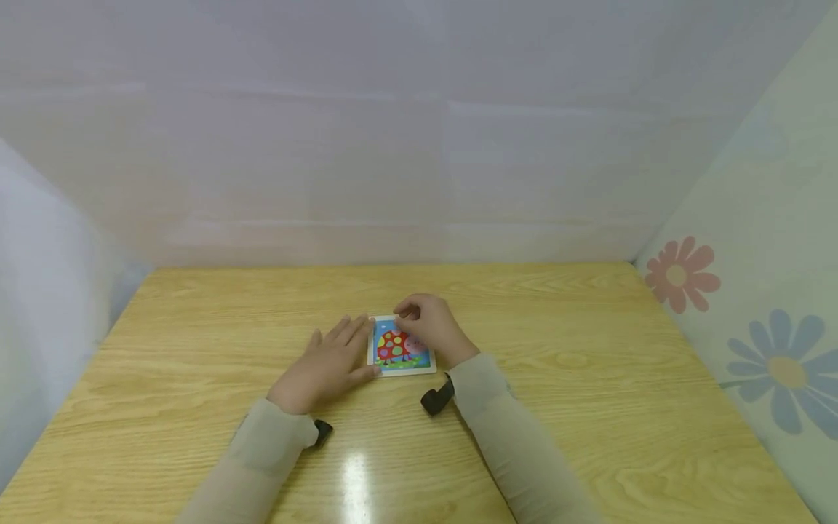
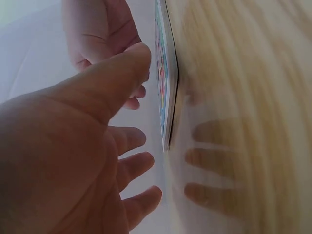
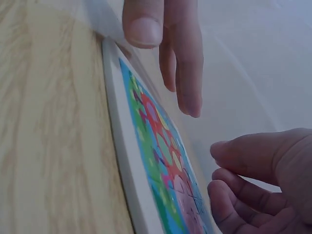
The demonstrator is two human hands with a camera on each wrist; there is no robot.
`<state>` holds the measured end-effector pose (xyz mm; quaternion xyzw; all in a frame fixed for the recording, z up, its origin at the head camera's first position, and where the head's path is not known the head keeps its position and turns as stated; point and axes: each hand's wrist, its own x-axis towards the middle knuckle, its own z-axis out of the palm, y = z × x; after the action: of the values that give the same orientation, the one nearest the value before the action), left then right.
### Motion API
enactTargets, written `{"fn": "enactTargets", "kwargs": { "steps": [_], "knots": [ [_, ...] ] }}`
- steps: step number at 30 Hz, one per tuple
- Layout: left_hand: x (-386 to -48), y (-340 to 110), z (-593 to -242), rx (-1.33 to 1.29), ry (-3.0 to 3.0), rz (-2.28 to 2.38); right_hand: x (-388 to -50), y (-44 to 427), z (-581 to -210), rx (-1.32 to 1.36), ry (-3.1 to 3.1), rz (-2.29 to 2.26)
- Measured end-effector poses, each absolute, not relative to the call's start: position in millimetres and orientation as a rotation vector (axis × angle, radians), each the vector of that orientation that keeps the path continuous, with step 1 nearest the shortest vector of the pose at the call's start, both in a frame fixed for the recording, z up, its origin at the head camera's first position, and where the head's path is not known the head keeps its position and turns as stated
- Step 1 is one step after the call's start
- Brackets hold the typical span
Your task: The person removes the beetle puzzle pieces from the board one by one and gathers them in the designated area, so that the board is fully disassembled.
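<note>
A small white-bordered picture board (image 1: 402, 362) with a red spotted ladybug lies flat on the table. Thin seams cross its picture (image 3: 168, 151) in the right wrist view. At its left edge the left hand (image 1: 325, 371) rests with fingers spread, the thumb by the near corner and the index finger by the far one. Over the board's far right part is the right hand (image 1: 433, 327), its fingers curled and thumb close to them; nothing shows between them. The left wrist view has the board (image 2: 168, 83) edge-on, beside the left thumb.
The wooden table (image 1: 556, 313) extends around the board and both forearms. Behind it hangs a pale cloth wall (image 1: 393, 145); a panel with a red flower (image 1: 676, 275) and a blue flower (image 1: 785, 371) borders the right side. Dark bands sit at both wrists.
</note>
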<state>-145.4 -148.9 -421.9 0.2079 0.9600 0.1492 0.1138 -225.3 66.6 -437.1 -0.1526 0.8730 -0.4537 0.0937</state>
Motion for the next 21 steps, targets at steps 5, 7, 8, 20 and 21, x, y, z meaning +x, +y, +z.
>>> {"fn": "enactTargets", "kwargs": {
  "steps": [5,7,8,20,21],
  "knots": [
    [-145.8,-150.5,-421.9,0.572,2.796,0.403,-226.5,60.7,-442.9,-0.499,2.613,-1.261],
    [-146.5,-151.3,-423.0,0.557,2.787,0.398,-226.3,59.7,-444.7,-0.513,2.610,-1.248],
    [-146.8,-151.4,-423.5,0.552,2.783,0.402,-226.3,59.4,-445.2,-0.522,2.611,-1.242],
    [-148.8,-148.7,-427.5,0.522,2.755,0.409,-231.7,53.5,-451.2,-0.592,2.626,-1.136],
    [-148.8,-148.4,-427.6,0.523,2.755,0.407,-231.8,53.4,-451.2,-0.593,2.626,-1.130]
  ]
}}
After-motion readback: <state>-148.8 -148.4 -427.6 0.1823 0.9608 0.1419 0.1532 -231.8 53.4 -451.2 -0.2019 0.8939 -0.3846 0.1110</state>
